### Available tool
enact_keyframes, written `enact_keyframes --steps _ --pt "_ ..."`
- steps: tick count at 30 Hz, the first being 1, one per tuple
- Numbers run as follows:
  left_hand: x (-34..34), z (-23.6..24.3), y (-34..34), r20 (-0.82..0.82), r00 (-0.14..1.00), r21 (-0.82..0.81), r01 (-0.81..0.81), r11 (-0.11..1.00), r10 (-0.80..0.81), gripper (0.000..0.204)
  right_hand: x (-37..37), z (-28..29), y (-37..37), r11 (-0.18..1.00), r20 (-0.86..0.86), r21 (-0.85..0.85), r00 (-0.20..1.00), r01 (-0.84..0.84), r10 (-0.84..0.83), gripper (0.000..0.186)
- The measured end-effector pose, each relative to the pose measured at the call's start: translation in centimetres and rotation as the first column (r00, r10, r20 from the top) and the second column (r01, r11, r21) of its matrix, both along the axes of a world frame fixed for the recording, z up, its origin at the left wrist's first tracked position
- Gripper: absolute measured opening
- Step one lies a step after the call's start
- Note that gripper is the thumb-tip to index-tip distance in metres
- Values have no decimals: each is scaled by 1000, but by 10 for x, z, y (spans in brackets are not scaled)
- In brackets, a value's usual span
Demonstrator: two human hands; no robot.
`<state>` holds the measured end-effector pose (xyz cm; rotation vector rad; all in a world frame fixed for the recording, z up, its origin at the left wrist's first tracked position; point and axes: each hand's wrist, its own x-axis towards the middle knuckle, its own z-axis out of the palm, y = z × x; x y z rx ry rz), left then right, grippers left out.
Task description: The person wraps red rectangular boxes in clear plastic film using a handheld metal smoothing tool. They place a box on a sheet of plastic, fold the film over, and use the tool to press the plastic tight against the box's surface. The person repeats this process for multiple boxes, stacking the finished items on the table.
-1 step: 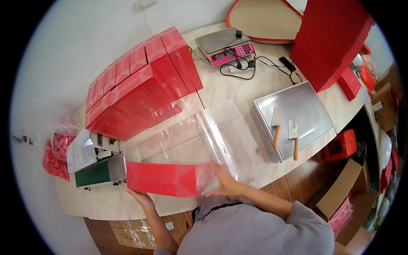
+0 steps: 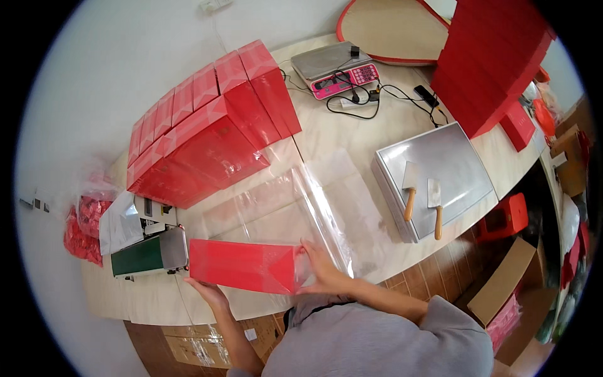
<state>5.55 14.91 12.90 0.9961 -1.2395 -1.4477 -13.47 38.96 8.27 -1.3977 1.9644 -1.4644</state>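
Observation:
A long red box (image 2: 242, 264) in clear plastic film lies along the table's near edge, in front of my body. My left hand (image 2: 207, 291) holds its lower left corner from the near side; some of the fingers are hidden by the box. At the right end my right hand (image 2: 324, 269) grips the box, thumb on the near side and fingers toward the far side. Loose clear film (image 2: 304, 270) shows between that palm and the box end. Just beyond the box, clear plastic sheets (image 2: 251, 198) are spread on the table.
Wrapped red boxes (image 2: 207, 151) stand stacked at the far left. A small machine with a green belt (image 2: 138, 257) sits left of my box. To the right, two wooden-handled scrapers (image 2: 409, 204) lie on a metal-topped platform (image 2: 461, 169). Behind are a pink scale (image 2: 345, 80) and cables.
My right hand, blurred before, has come in a little to the left and closed against the box end. The left hand keeps its place.

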Motion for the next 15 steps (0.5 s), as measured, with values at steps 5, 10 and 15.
enact_keyframes --steps 5,10,15 --pt "-40 28 14 149 986 -47 80 996 -72 72 -43 25 -13 998 334 -64 942 20 3 101" --pt "-108 62 7 189 925 -280 374 884 -331 61 -145 79 -1 993 258 -119 965 -9 40 109" --pt "-213 86 -9 202 877 -308 479 822 -435 54 -261 108 -14 996 420 77 907 -39 3 113"
